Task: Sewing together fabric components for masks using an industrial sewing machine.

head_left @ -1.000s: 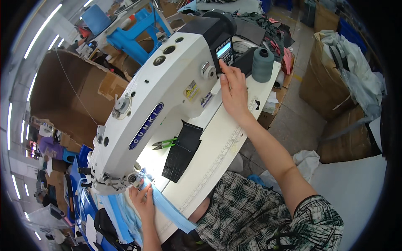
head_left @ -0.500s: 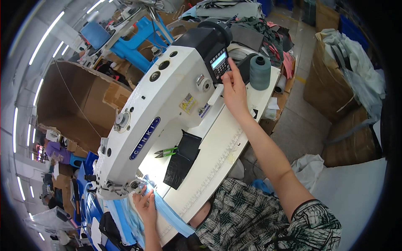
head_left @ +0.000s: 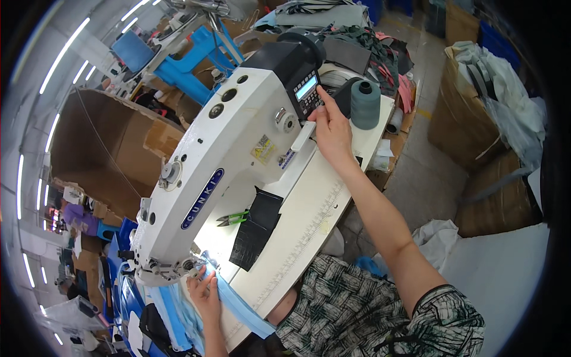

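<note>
A white sewing machine (head_left: 208, 152) stands at a slant across the middle. At its needle end, my left hand (head_left: 204, 297) has its fingers closed at the edge of a light blue fabric strip (head_left: 241, 306), which trails off the table's front edge. My right hand (head_left: 333, 135) reaches to the control panel (head_left: 306, 94) at the machine's other end. Its index finger is stretched out onto the keys beside the lit screen, and it holds nothing. Green-handled thread snips (head_left: 237, 218) lie beside a black taped patch (head_left: 257, 231) on the machine bed.
A grey-green thread cone (head_left: 365, 108) stands right of the panel. More blue fabric (head_left: 169, 315) hangs left of my left hand. Behind the machine are a large open cardboard box (head_left: 98, 154) and a blue stool (head_left: 190, 65). Wrapped cartons (head_left: 470, 125) stand on the right.
The view has shifted slightly. My right index finger still reaches the panel keys, and my left hand stays at the strip near the needle.
</note>
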A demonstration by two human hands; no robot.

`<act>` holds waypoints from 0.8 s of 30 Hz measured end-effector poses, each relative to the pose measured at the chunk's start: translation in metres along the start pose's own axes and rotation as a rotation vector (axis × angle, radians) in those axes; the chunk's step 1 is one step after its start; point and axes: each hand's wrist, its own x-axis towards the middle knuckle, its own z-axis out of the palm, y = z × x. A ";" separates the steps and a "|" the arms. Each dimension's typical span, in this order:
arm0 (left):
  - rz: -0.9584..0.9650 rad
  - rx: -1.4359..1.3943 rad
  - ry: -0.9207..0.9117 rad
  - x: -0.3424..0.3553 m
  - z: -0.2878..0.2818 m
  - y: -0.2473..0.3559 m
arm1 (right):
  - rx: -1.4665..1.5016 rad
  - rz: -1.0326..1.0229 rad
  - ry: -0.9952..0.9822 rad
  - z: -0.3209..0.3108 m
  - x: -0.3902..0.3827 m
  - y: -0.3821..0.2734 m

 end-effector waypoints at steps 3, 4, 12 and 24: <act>-0.066 -0.056 0.020 -0.002 0.003 -0.001 | -0.042 0.036 -0.035 -0.002 -0.002 0.000; -0.061 -0.066 0.023 -0.001 0.004 -0.001 | -0.078 0.027 -0.039 -0.003 -0.003 0.001; -0.034 -0.068 0.074 0.000 0.005 -0.005 | -0.130 0.003 -0.095 -0.009 -0.019 0.000; -0.038 -0.065 -0.073 -0.050 -0.003 0.029 | 0.108 -0.824 -0.986 -0.040 -0.282 -0.069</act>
